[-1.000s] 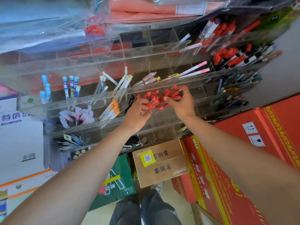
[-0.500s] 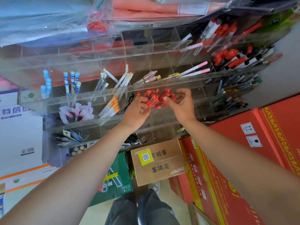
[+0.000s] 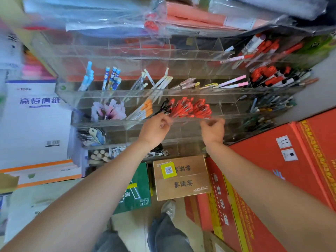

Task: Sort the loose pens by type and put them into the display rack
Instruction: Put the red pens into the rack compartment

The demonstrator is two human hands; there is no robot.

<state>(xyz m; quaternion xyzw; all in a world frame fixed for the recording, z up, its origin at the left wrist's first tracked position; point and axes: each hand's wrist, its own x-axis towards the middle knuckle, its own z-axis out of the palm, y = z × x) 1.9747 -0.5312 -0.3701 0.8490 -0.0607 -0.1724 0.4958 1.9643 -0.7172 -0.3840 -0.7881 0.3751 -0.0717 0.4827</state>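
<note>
My left hand (image 3: pixel 156 128) curls at the rack's (image 3: pixel 112 91) front lip and my right hand (image 3: pixel 213 130) does likewise. Blur hides whether either pinches anything. Just above and between them the red pens (image 3: pixel 189 109) stand fanned in their slots, probably so I can even them up. A white box (image 3: pixel 36 120) sits to the left, red cartons (image 3: pixel 272 160) to the right.

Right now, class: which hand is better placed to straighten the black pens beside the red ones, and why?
Left, probably. The left hand sits just below the black pens, at the left end of the red pens; the right hand is under their right end and would have to cross them.
</note>
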